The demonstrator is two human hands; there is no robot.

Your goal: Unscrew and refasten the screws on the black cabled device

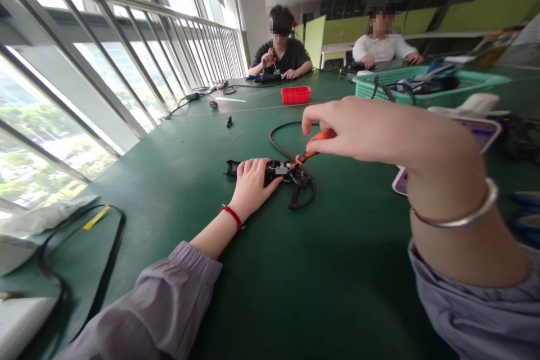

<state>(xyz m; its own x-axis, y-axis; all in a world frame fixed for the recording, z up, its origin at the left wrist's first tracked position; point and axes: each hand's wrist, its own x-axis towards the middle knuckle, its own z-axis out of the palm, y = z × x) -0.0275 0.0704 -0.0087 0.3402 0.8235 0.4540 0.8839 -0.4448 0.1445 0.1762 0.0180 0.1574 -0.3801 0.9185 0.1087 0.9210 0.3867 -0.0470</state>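
A small black device (282, 170) with exposed wiring lies on the green table (189, 140), a black cable (291, 129) looping away from it. My left hand (252, 185) lies over the device's left part, fingers curled down on it, holding it in place. My right hand (371, 132) is raised above and to the right, fingers closed round an orange-handled screwdriver (314, 143) whose tip points down into the device's open middle. A red string circles my left wrist and a silver bangle my right.
A red tray (296, 94) sits further back, a teal basket (426, 85) of cables at the right, a phone-like slab (483, 132) behind my right hand. Black cable (84, 259) and white bags lie at the left. Two people work at the far end.
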